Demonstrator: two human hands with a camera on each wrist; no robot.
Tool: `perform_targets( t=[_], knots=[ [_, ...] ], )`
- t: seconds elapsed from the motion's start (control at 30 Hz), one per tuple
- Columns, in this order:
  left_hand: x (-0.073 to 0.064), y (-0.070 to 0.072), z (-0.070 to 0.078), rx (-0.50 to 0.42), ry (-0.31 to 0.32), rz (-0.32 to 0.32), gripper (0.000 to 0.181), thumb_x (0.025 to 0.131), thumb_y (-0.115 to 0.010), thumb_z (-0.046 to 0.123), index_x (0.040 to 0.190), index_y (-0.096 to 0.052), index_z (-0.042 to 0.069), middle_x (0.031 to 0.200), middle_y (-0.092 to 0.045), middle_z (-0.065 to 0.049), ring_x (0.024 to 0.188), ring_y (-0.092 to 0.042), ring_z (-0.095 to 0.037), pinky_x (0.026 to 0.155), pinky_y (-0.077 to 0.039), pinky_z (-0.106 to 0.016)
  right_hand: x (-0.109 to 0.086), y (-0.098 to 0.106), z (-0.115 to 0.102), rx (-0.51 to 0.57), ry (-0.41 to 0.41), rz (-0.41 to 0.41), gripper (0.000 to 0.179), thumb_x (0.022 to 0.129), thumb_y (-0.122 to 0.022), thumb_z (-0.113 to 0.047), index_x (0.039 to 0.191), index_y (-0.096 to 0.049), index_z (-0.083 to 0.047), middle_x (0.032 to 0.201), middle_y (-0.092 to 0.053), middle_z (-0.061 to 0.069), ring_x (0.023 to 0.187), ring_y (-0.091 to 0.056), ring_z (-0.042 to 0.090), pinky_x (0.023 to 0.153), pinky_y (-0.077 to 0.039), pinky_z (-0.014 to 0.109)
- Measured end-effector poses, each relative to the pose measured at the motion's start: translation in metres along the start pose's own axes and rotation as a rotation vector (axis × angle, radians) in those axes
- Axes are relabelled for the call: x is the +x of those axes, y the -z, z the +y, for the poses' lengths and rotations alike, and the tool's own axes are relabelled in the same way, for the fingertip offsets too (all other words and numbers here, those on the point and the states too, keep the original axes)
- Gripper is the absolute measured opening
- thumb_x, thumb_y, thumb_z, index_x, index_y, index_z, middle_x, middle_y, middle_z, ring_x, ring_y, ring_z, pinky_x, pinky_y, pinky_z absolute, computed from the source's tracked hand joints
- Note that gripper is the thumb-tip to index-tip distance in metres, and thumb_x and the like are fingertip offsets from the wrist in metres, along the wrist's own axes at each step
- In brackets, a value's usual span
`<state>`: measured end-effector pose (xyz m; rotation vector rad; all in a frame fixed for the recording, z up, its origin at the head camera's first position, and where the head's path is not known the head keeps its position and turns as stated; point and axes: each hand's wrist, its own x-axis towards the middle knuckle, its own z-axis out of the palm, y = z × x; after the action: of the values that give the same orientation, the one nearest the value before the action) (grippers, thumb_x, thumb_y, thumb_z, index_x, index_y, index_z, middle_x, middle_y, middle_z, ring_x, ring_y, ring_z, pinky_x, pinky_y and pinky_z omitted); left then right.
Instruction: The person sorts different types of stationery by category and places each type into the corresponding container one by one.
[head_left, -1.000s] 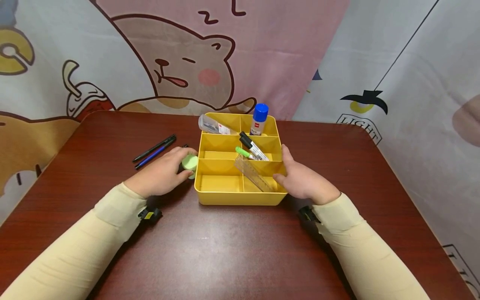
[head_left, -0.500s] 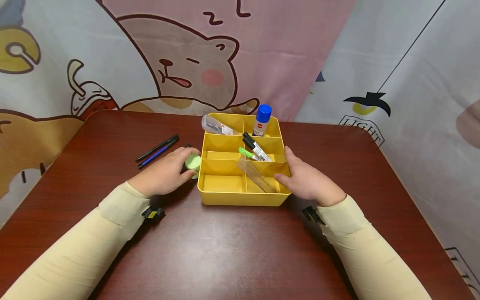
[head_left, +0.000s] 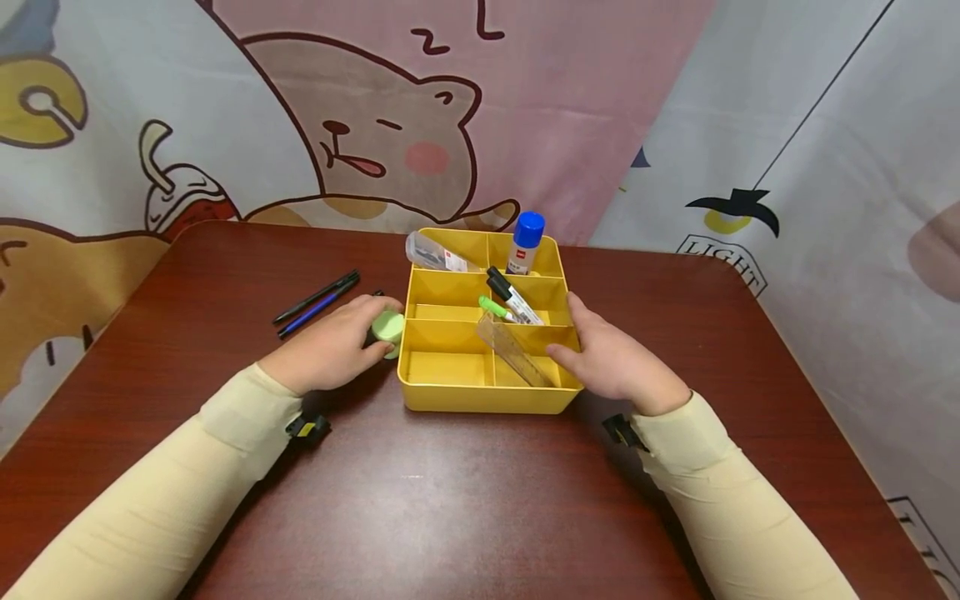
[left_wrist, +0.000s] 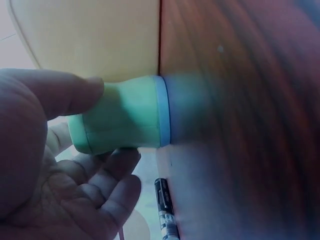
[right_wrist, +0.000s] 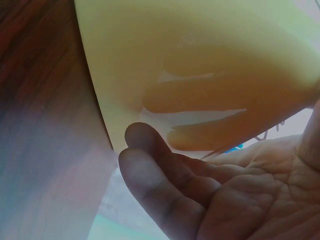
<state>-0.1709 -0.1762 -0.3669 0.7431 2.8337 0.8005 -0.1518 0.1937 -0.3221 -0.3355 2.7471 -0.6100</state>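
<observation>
A small light-green waisted cylinder [head_left: 387, 327] stands upright on the table close to the left wall of the yellow divided box [head_left: 446, 399]. My left hand [head_left: 335, 343] grips it between thumb and fingers; in the left wrist view the cylinder [left_wrist: 122, 115] has a bluish band at its base. On the opposite side, my right hand [head_left: 619, 358] holds the box's right wall, thumb over the rim and fingers along the outside [right_wrist: 200, 30]. Inside the box are a clear ruler [head_left: 513, 354], a black-capped marker [head_left: 517, 300], a green-capped pen [head_left: 495, 307], a blue-capped glue stick [head_left: 526, 243] and a clear plastic case [head_left: 438, 252].
Left of the box, a black pen [head_left: 311, 300] and a blue pen [head_left: 318, 308] lie on the brown table [head_left: 420, 500]. Another dark pen end [head_left: 378, 292] shows behind my left hand. A cartoon-print cloth [head_left: 570, 100] hangs behind the table.
The whole view has shifted slightly, with the scene moving a little to the right. Both hands keep their places on the cylinder and the box.
</observation>
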Motion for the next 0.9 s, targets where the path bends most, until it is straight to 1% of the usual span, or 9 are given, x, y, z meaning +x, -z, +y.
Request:
perform_targets(
  t=[0.2,0.33,0.43,0.53,0.67,0.77,0.9],
  knots=[
    [0.0,0.0,0.001,0.0,-0.025,0.019,0.044,0.101,-0.068,0.013,0.142,-0.053,0.006,0.132,-0.06,-0.014,0.119,-0.058,-0.028,0.106,-0.047,-0.051,-0.001,-0.002,0.001,0.004,-0.008,0.006,0.092,0.106,-0.059,-0.032,0.168,0.002,-0.003,0.173,-0.02,0.024,0.159,-0.028,0.043,0.126,-0.024,0.059],
    [0.001,0.001,0.001,0.007,-0.023,0.034,0.044,0.101,-0.068,0.013,0.141,-0.053,0.005,0.133,-0.059,-0.015,0.121,-0.058,-0.029,0.108,-0.047,-0.052,0.0,-0.003,0.002,-0.011,-0.008,0.01,0.091,0.106,-0.058,-0.033,0.167,0.001,-0.001,0.173,-0.02,0.026,0.158,-0.03,0.044,0.126,-0.025,0.06],
    [0.0,0.003,0.002,0.011,-0.012,0.047,0.045,0.101,-0.067,0.014,0.142,-0.052,0.005,0.133,-0.059,-0.015,0.12,-0.058,-0.03,0.106,-0.048,-0.052,0.0,-0.003,0.002,-0.017,-0.014,0.01,0.089,0.106,-0.057,-0.03,0.167,0.001,0.001,0.172,-0.021,0.027,0.157,-0.031,0.044,0.126,-0.026,0.059],
    [-0.002,0.008,0.002,0.002,-0.01,0.072,0.045,0.101,-0.067,0.014,0.142,-0.052,0.004,0.131,-0.059,-0.016,0.118,-0.058,-0.03,0.105,-0.048,-0.051,0.0,-0.004,0.001,-0.027,-0.01,0.007,0.085,0.107,-0.053,-0.025,0.166,0.001,0.003,0.172,-0.018,0.029,0.158,-0.029,0.045,0.126,-0.024,0.059],
    [-0.004,0.015,0.003,-0.014,-0.013,0.115,0.046,0.101,-0.066,0.013,0.142,-0.05,0.003,0.127,-0.058,-0.017,0.113,-0.058,-0.031,0.102,-0.048,-0.05,0.0,-0.005,0.0,-0.036,-0.023,0.001,0.081,0.108,-0.046,-0.021,0.166,0.005,0.001,0.172,-0.016,0.029,0.159,-0.026,0.044,0.127,-0.022,0.058],
    [-0.005,0.02,0.004,-0.016,-0.011,0.15,0.046,0.1,-0.066,0.013,0.142,-0.05,0.003,0.127,-0.057,-0.018,0.112,-0.056,-0.031,0.1,-0.049,-0.05,0.0,-0.006,-0.001,-0.037,-0.032,0.002,0.079,0.107,-0.043,-0.019,0.167,0.007,-0.001,0.172,-0.018,0.029,0.158,-0.029,0.043,0.127,-0.024,0.058],
    [-0.005,0.026,0.006,-0.014,0.003,0.187,0.046,0.1,-0.066,0.015,0.141,-0.049,0.004,0.129,-0.056,-0.017,0.112,-0.054,-0.031,0.098,-0.049,-0.049,0.001,-0.008,0.0,-0.043,-0.002,0.011,0.079,0.106,-0.041,-0.014,0.166,0.008,0.001,0.17,-0.02,0.032,0.156,-0.032,0.044,0.126,-0.026,0.057]
  ],
)
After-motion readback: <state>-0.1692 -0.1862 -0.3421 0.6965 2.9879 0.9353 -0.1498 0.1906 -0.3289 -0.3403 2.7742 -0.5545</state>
